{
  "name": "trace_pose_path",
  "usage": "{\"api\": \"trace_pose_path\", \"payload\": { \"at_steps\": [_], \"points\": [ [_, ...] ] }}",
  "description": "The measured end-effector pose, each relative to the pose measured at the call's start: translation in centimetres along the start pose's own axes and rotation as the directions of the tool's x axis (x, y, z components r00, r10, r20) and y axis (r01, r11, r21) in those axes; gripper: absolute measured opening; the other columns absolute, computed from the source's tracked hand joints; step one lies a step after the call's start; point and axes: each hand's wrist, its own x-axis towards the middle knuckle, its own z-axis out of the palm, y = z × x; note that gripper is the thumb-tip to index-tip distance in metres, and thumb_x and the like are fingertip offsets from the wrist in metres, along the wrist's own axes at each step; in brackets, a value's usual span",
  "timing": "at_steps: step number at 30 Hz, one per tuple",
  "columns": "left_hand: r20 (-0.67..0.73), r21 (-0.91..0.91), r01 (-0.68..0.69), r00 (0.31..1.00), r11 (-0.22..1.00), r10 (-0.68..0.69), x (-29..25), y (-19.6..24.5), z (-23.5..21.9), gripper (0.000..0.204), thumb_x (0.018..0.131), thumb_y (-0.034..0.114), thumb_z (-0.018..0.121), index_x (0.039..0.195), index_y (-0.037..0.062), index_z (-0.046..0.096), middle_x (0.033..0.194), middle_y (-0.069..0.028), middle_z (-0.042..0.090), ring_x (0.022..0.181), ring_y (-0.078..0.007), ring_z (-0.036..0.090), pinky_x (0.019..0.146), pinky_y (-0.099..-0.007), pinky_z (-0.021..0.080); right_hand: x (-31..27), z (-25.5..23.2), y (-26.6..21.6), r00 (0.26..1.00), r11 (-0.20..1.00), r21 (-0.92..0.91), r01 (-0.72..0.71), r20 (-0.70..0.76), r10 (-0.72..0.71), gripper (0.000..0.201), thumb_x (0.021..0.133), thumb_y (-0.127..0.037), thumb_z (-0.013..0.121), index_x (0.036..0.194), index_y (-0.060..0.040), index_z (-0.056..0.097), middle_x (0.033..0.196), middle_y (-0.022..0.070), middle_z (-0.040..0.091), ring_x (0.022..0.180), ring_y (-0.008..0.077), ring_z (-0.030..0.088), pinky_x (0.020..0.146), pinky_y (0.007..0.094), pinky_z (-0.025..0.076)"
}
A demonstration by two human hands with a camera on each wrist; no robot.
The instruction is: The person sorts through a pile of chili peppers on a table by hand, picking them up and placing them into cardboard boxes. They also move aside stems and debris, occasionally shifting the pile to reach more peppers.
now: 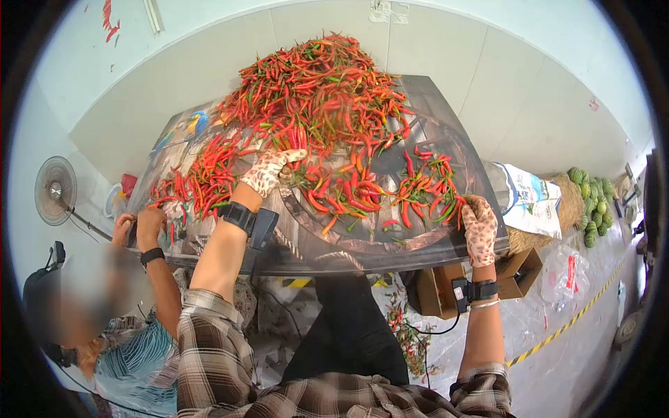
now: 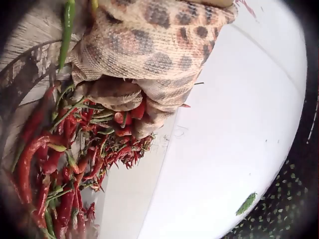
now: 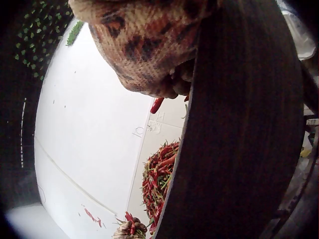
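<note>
Red chilies are heaped at the back of the table, with looser groups nearer the front. In a spotted glove, the left hand is over the middle of the table; the left wrist view shows its curled fingers gripping red chilies above others lying on the surface. At the table's right edge is the gloved right hand. From its curled fingers a red chili sticks out in the right wrist view, while the palm side is hidden.
Another person's hand is at the table's left edge. A fan stands at far left. Cardboard boxes are below the right edge; a white sack and green striped produce lie beyond it.
</note>
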Motion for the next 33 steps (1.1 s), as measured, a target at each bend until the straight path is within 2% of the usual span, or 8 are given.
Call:
{"api": "trace_pose_path", "payload": {
  "at_steps": [7,16,21,23,24,27,31,33],
  "points": [
    [0.110,0.659,-0.157,0.988,0.736,0.113,0.8,1.2,-0.4,0.045,0.088,0.002,0.050,0.131,0.0155,0.054,0.132,-0.0054,0.055,0.118,-0.0233,0.054,0.098,-0.0318,0.041,0.0,0.0,-0.1,0.999,0.999,-0.006,-0.035,0.008,0.035,0.019,0.086,-0.008,0.059,0.102,0.0022,0.063,0.093,0.0101,0.066,0.084,0.0174,0.061,0.075,0.0290,0.048],
    [-0.254,0.049,0.044,0.967,0.998,-0.030,1.7,-3.4,-2.8,0.042,0.087,-0.008,0.043,0.125,0.0042,0.055,0.090,-0.0026,0.064,0.049,-0.0030,0.039,0.044,-0.0200,0.035,0.0,0.1,0.0,1.000,1.000,0.008,-0.027,0.004,0.027,0.018,0.087,-0.007,0.057,0.102,0.0017,0.062,0.092,0.0069,0.064,0.082,0.0139,0.058,0.073,0.0260,0.047],
    [-0.336,-0.402,0.101,0.908,0.910,-0.249,1.7,-5.3,-2.7,0.056,0.073,-0.010,0.056,0.128,0.0010,0.051,0.121,-0.0145,0.060,0.104,-0.0178,0.060,0.087,-0.0267,0.048,-0.2,0.1,-0.8,0.997,0.994,0.074,-0.075,0.030,0.073,0.018,0.088,-0.006,0.057,0.103,0.0009,0.061,0.092,0.0036,0.063,0.082,0.0097,0.055,0.073,0.0232,0.046],
    [-0.156,-0.664,0.056,0.965,0.745,-0.212,2.6,-7.2,-2.4,0.033,0.096,0.008,0.037,0.120,0.0012,0.057,0.078,0.0012,0.060,0.041,-0.0057,0.037,0.040,-0.0226,0.029,-0.2,0.1,-0.8,0.999,0.995,0.089,-0.052,0.008,0.051,0.017,0.087,-0.006,0.058,0.103,0.0004,0.062,0.091,0.0035,0.063,0.081,0.0096,0.055,0.072,0.0233,0.046],
    [-0.280,0.182,0.032,0.960,0.983,0.020,3.9,-9.0,-1.9,0.035,0.097,0.011,0.034,0.122,-0.0004,0.056,0.095,-0.0073,0.066,0.061,-0.0105,0.057,0.054,-0.0263,0.045,-0.2,0.1,-0.9,0.999,0.995,0.086,-0.051,0.008,0.051,0.017,0.087,-0.006,0.058,0.103,0.0004,0.062,0.091,0.0035,0.063,0.081,0.0096,0.055,0.072,0.0233,0.046],
    [-0.301,0.347,0.035,0.950,0.937,0.076,7.0,-12.9,0.1,0.037,0.097,0.008,0.032,0.127,-0.0009,0.052,0.120,-0.0176,0.059,0.102,-0.0171,0.061,0.087,-0.0341,0.048,-0.2,0.1,-0.9,0.998,0.997,0.048,-0.062,-0.002,0.062,0.020,0.086,-0.007,0.059,0.103,0.0020,0.063,0.092,0.0084,0.065,0.079,0.0135,0.059,0.069,0.0269,0.048],
    [-0.308,-0.622,0.246,0.797,0.744,-0.520,11.9,-15.8,2.0,0.042,0.094,0.016,0.046,0.130,-0.0059,0.044,0.141,-0.0178,0.041,0.128,-0.0286,0.043,0.104,-0.0378,0.037,0.0,0.2,-0.7,0.997,0.997,-0.002,-0.073,-0.014,0.073,0.020,0.085,-0.006,0.059,0.102,0.0019,0.063,0.091,0.0097,0.066,0.079,0.0155,0.060,0.070,0.0277,0.048],
    [-0.291,-0.415,0.403,0.791,0.816,-0.538,12.8,-15.6,2.9,0.053,0.091,0.026,0.052,0.132,-0.0056,0.042,0.142,-0.0183,0.039,0.128,-0.0290,0.042,0.103,-0.0388,0.038,0.0,0.1,-0.5,0.995,0.995,0.027,-0.098,-0.012,0.098,0.020,0.084,-0.006,0.059,0.102,0.0017,0.064,0.091,0.0104,0.066,0.079,0.0166,0.060,0.071,0.0282,0.048]
  ]
}}
